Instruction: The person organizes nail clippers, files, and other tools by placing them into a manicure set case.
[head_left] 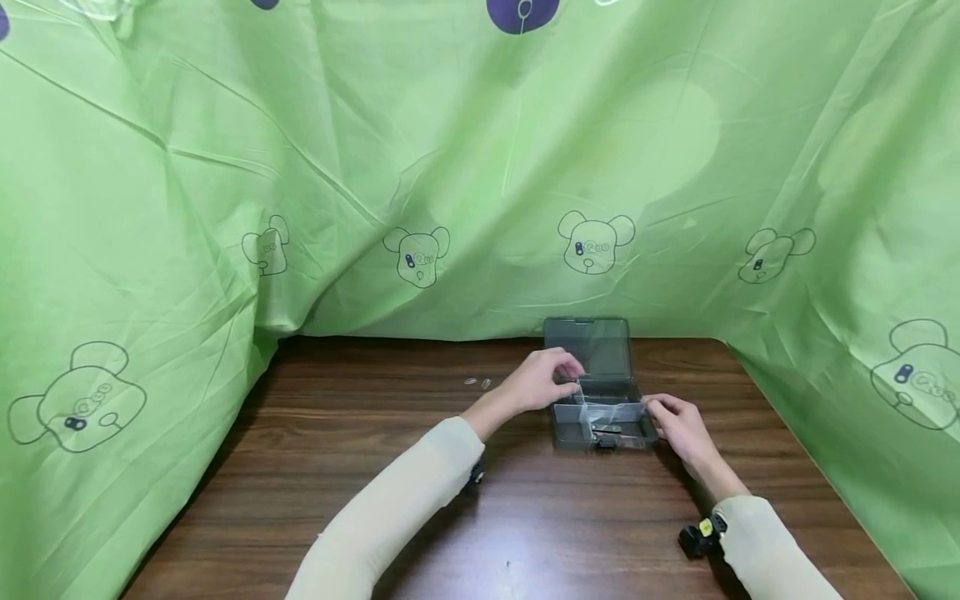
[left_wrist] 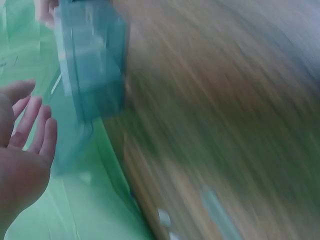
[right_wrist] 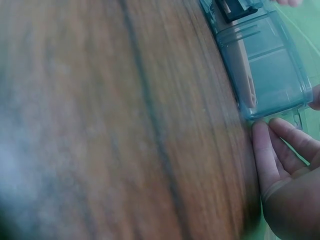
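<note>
A dark translucent plastic box (head_left: pixel 570 432) with clear dividers stands on the table, its lid (head_left: pixel 588 346) raised at the back. My left hand (head_left: pixel 538 379) is over the box's left side, thumb and fingers apart; in the blurred left wrist view the left hand (left_wrist: pixel 27 145) shows nothing between its fingers. With thumb and fingertips, my right hand (head_left: pixel 678 427) holds the box's right end. The right wrist view shows the right hand (right_wrist: pixel 290 165) at that end, thumb by the rim. A long tan item (right_wrist: pixel 244 75) lies in the front compartment, its kind unclear, behind a black latch (right_wrist: pixel 235 7).
Two small clear pieces (head_left: pixel 477 382) lie on the wooden table (head_left: pixel 360 467), left of the box. A green printed cloth (head_left: pixel 480 292) hangs behind the table and along both sides, close behind the raised lid.
</note>
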